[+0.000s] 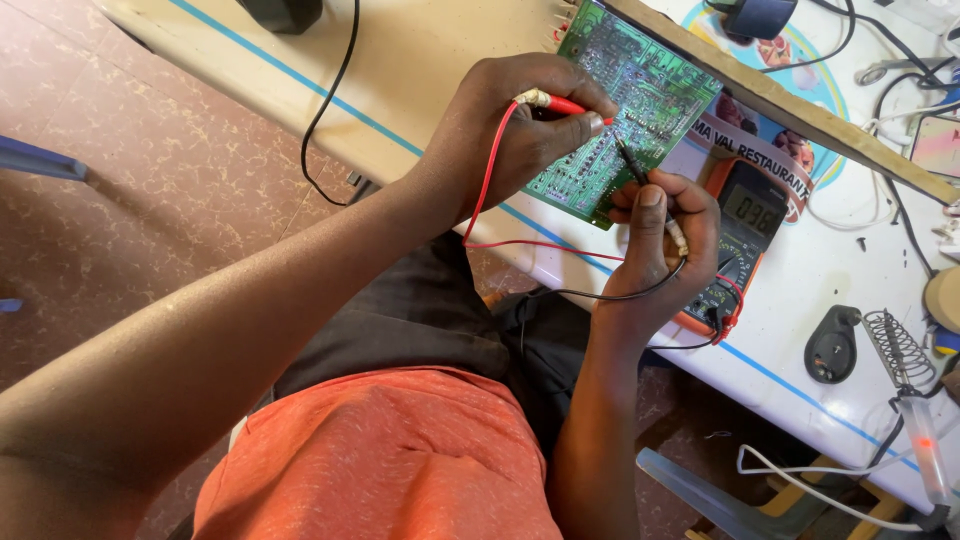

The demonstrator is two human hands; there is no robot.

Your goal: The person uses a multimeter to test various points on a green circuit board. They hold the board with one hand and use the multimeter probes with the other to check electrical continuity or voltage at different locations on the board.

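Head view looks down on a pale worktable edged with a thin blue line, above a speckled reddish floor. At far left a black cable hangs off the table edge. Next comes the left hand, its fingers closed around a red plastic test probe whose thin red lead loops down toward the lap; the probe tip rests on the green printed circuit board, which lies tilted on the table under both hands. Just right of it, the right hand pinches a slim black test probe between thumb and fingers, the point touching the board's lower edge area, its black lead curling beneath the wrist. Partly behind that hand sits an orange-cased digital multimeter with a grey display, lying on a printed paper sheet. A long wooden strip runs diagonally above it. Further right, a black oval soldering-iron stand base rests near a coiled wire holder, and a soldering iron with a translucent handle lies at the table's near edge, white cable trailing below.
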